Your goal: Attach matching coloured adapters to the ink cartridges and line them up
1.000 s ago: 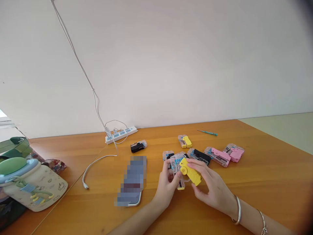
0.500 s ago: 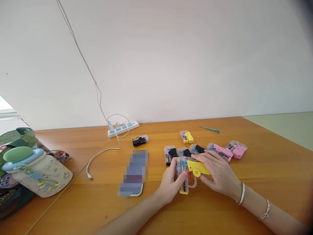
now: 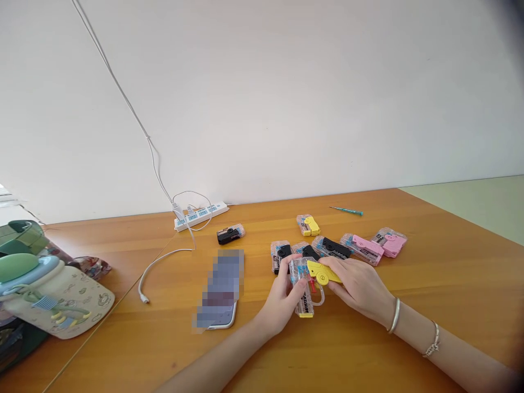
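Note:
My left hand (image 3: 281, 303) grips a clear plastic case (image 3: 302, 286) standing on the wooden table (image 3: 368, 349). My right hand (image 3: 360, 286) pinches the yellow cap (image 3: 322, 272) that sits at the case's top, swung out to the right. A red part shows inside the clear case just under the cap. Just behind my hands lie several similar small cases: black ones (image 3: 333, 247), pink ones (image 3: 374, 244) and a yellow one (image 3: 309, 225).
A phone (image 3: 220, 292) lies left of my hands. A power strip (image 3: 200, 213) with a white cable (image 3: 159, 265) sits by the wall, with another black case (image 3: 230, 233) near it. A small screwdriver (image 3: 347, 210) lies at the back. A patterned bag (image 3: 53, 300) occupies the left edge.
The case has come down from my hands' raised hold to stand on the table. The yellow cap has swung from pointing down-right to lying flat across the top.

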Demonstrator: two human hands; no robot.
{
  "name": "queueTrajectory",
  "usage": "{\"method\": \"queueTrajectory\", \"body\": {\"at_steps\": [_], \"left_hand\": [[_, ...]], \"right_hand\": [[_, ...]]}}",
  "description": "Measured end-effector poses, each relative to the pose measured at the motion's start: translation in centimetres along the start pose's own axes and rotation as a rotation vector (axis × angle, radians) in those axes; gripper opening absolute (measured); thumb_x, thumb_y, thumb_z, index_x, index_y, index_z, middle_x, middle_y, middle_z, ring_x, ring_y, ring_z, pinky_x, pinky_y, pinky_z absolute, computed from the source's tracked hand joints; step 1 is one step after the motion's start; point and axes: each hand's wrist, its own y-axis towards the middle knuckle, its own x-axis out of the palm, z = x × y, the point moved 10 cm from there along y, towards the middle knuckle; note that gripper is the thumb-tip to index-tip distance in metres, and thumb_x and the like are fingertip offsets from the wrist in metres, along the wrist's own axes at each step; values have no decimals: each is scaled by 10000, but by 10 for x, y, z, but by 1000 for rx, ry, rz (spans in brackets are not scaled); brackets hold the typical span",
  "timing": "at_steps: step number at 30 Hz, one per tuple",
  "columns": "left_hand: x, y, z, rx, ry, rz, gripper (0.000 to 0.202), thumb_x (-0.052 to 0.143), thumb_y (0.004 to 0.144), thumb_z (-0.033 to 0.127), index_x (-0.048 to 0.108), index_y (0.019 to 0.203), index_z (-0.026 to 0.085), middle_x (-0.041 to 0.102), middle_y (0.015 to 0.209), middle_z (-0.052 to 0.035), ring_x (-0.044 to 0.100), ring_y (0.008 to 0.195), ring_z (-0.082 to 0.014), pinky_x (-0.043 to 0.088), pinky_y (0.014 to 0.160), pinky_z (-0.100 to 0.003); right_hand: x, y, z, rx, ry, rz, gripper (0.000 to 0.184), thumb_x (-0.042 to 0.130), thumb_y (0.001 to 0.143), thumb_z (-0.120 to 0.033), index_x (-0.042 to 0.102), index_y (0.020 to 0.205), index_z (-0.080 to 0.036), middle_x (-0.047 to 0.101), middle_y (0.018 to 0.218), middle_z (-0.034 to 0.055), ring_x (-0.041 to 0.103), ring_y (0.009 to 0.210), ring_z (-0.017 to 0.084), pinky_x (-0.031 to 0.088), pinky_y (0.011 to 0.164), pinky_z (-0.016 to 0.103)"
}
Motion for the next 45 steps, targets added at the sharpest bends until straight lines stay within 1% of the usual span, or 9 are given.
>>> {"method": "queueTrajectory", "body": {"at_steps": [6, 13, 17, 22, 26, 30, 33, 39, 45], "left_hand": [[12, 0, -3, -88, -209, -55, 520, 545, 857, 441, 228, 1229, 265, 524, 1161, -62, 537, 948, -153, 453, 835, -303], [15, 0, -2, -104, -269, -97, 464, 632, 808, 376, 297, 1113, 272, 534, 1046, -13, 562, 865, -133, 447, 813, -299], [9, 0, -2, -87, -238, -75, 479, 654, 777, 363, 297, 1083, 274, 527, 968, 13, 555, 823, -124, 450, 800, -283], [21, -7, -4, -51, 155, -201, 357, 527, 847, 327, 362, 1151, 240, 578, 985, -29, 564, 857, -166, 442, 788, -297], [27, -10, -2, -4, 695, -231, 343, 547, 811, 287, 502, 1149, 252, 633, 951, -31, 541, 897, -218, 401, 855, -361], [38, -13, 7, 121, 859, -301, 311, 632, 757, 315, 607, 1063, 264, 613, 1098, -38, 477, 1058, -249, 345, 950, -381], [32, -11, 8, 125, 838, -224, 321, 618, 779, 350, 584, 1084, 254, 595, 1133, -44, 465, 1093, -244, 330, 974, -384], [-8, -8, 6, 31, 588, 150, 266, 488, 868, 320, 405, 1100, 220, 639, 1019, -48, 552, 1004, -206, 392, 899, -356], [-6, -7, 9, 62, 700, 144, 105, 474, 863, 309, 526, 880, 219, 620, 908, -10, 560, 861, -175, 421, 775, -275]], "right_hand": [[3, -2, 20, 85, 128, 8, 236, 332, 921, -268, 473, 1094, -191, 693, 914, 71, 662, 712, 183, 477, 556, 265], [7, -2, 27, 57, 273, -53, 265, 369, 898, -262, 467, 1139, -214, 680, 1004, 73, 665, 812, 195, 515, 642, 289], [0, -2, 42, 75, 303, 19, 268, 389, 887, -266, 487, 1130, -212, 672, 1040, 88, 657, 881, 213, 521, 717, 319], [-1, -4, 57, 162, 222, 46, 223, 457, 861, -268, 510, 1068, -208, 693, 947, 74, 666, 771, 205, 522, 643, 313], [-2, -2, 38, 75, 183, 18, 240, 483, 812, -202, 529, 1047, -204, 688, 975, 73, 658, 863, 212, 517, 696, 309], [-2, 0, 23, 10, 188, -9, 246, 485, 794, -175, 549, 1031, -192, 683, 912, 62, 655, 829, 192, 513, 660, 281], [-1, 0, 22, 20, 216, -15, 268, 489, 796, -174, 549, 1054, -212, 681, 942, 54, 651, 862, 189, 514, 675, 277], [4, -4, 19, 42, 209, 11, 255, 533, 790, -231, 488, 1040, -203, 687, 960, 72, 671, 823, 204, 528, 660, 304], [5, -3, -10, -127, 208, -53, 91, 521, 850, -288, 470, 806, -226, 702, 894, 63, 665, 771, 187, 526, 632, 303]]}}
